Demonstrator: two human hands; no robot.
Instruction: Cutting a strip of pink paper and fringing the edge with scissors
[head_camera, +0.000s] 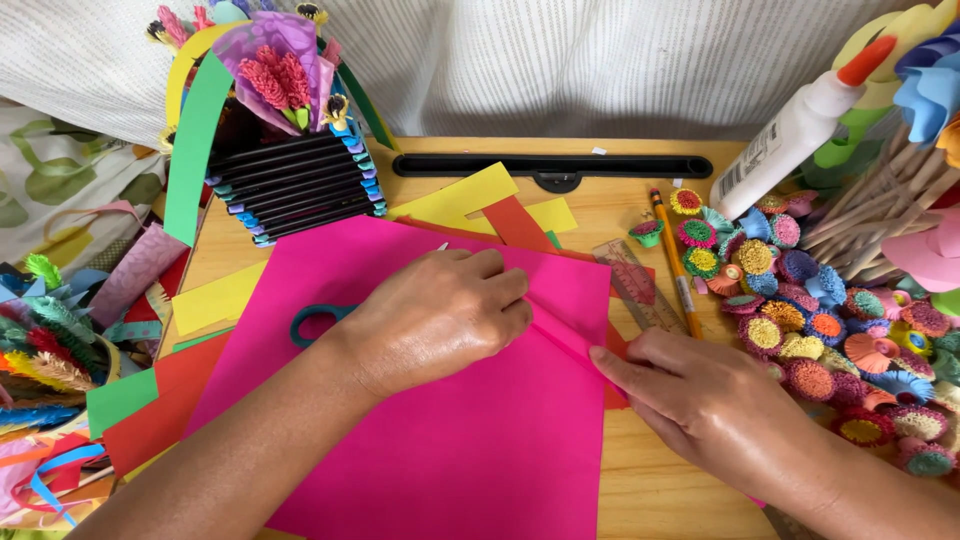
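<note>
A large bright pink paper sheet (440, 430) lies on the wooden desk (660, 490). My left hand (435, 315) presses flat on the sheet near its upper middle, fingers pointing right. My right hand (705, 395) pinches the sheet's right edge, where a narrow fold line runs diagonally between the two hands. Teal-handled scissors (315, 318) lie on the pink sheet, mostly hidden under my left hand. Under the pink sheet lie red paper (515, 222), yellow paper (455, 197) and green paper (120, 398).
A paper basket with a green handle and paper flowers (285, 150) stands at the back left. Several colourful quilled paper flowers (810, 320) cover the right side. A pencil (675, 262), a clear ruler (632, 282) and a white glue bottle (790, 135) lie nearby. A black tray (550, 165) is at the back.
</note>
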